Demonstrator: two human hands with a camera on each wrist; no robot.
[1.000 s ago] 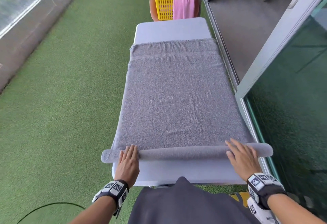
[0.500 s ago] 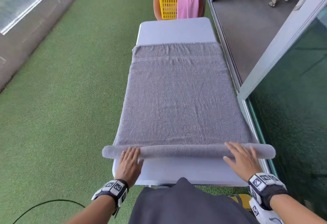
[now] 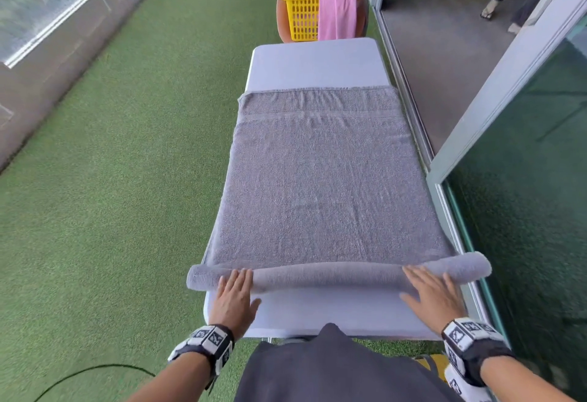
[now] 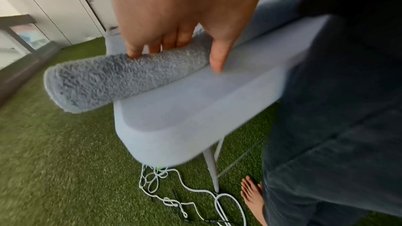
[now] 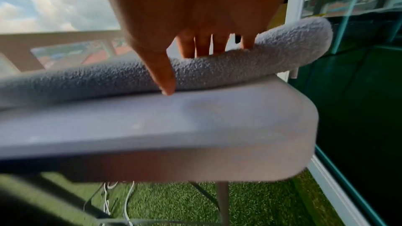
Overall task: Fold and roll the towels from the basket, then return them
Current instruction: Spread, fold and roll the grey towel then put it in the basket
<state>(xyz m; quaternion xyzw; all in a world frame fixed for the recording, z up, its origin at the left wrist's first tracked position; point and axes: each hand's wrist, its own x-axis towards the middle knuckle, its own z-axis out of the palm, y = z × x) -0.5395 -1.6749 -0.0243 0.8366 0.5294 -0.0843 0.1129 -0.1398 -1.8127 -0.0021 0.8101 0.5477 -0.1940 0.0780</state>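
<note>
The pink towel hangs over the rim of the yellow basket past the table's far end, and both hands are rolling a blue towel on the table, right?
Not quite: the towel being rolled is grey, as the head view shows. The pink towel does hang over the yellow basket, and the left hand and right hand press flat on the roll.

Grey towel (image 3: pixel 320 185) across a pale lavender-white bench (image 3: pixel 317 61), plain weave with one woven band near its far end. Beyond it, a bright yellow lattice basket (image 3: pixel 301 11), a pink towel (image 3: pixel 337 15) draped over the rim. Green turf (image 3: pixel 127 163) all around, black-and-white checker-marked wristbands (image 3: pixel 209 341) on both wrists.
</note>
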